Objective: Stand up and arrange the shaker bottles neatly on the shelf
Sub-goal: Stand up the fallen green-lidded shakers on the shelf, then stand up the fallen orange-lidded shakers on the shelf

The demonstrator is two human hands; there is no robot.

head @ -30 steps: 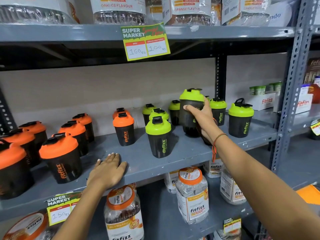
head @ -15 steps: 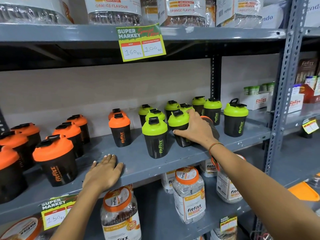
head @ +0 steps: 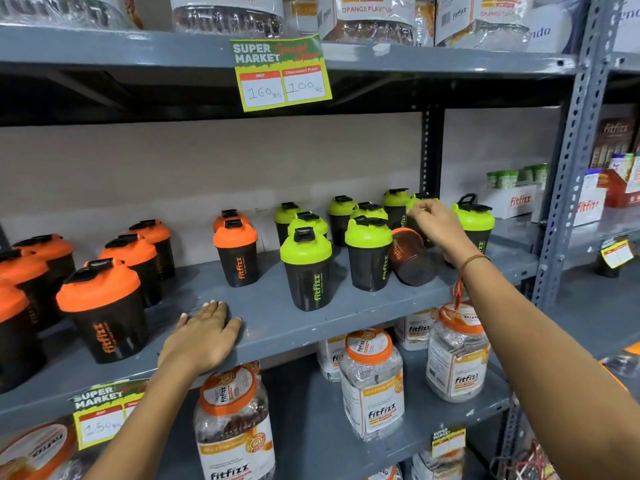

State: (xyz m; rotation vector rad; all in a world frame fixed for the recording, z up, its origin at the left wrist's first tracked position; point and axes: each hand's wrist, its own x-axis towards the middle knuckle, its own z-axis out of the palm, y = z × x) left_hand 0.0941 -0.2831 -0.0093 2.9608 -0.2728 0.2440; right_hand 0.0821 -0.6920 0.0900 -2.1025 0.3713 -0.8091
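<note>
Head view: left hand [head: 202, 336] flat on shelf [head: 277, 317]; right hand [head: 438, 225] fingers loose, holding nothing.

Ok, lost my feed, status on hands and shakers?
Left hand flat on shelf edge, empty. Right hand open above green-lid shakers. One orange-print shaker tipped, leaning among them.

Leftmost orange-lidded shaker bottles [head: 10, 306] cut off by frame edge

I log: black shaker bottles [head: 307, 271] with lime-green lids at 1 o'clock, orange-lidded black ones [head: 104, 306] at 9; grey shelf [head: 277, 327]; green-yellow price tag [head: 281, 72] at 12.
</note>
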